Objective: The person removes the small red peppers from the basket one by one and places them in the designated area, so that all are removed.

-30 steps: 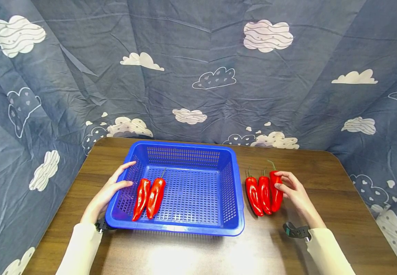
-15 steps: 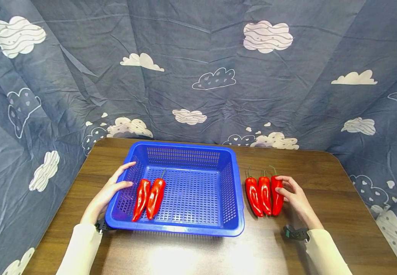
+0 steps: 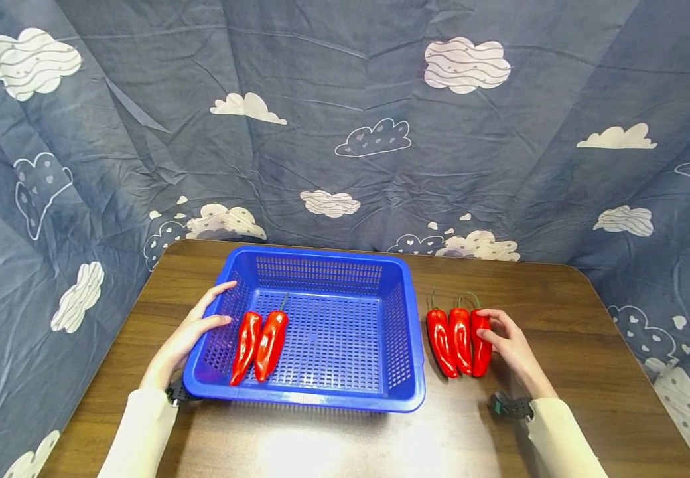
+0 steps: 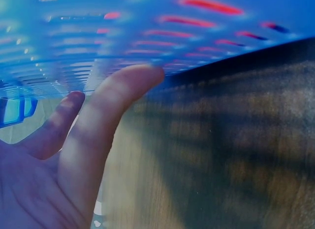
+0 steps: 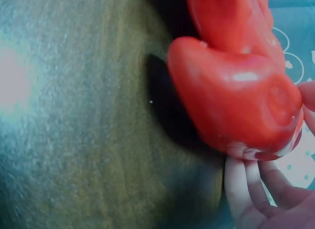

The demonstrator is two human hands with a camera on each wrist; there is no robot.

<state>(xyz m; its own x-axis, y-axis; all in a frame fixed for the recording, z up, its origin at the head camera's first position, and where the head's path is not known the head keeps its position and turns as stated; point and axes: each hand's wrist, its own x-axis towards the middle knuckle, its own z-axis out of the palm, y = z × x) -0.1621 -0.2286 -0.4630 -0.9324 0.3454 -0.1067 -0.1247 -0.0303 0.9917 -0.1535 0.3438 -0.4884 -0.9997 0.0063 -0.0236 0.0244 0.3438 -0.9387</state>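
Red pepper (image 3: pixel 481 355), rightmost of three at centre-right of the frame: the right-hand grip (image 3: pixel 511 342) pinches its upper part; apply light, even pressure; steady the basket (image 3: pixel 303 398) with the unclenched left hand (image 3: pixel 180 340)

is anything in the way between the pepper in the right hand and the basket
Yes: straight across, the row's middle pepper and leftmost pepper lie between the held pepper and the blue basket, whose raised side wall comes next. Nothing visible blocks the space above.

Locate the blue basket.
In the head view, the blue basket sits left of centre, the left hand at its left side, three peppers to its right.
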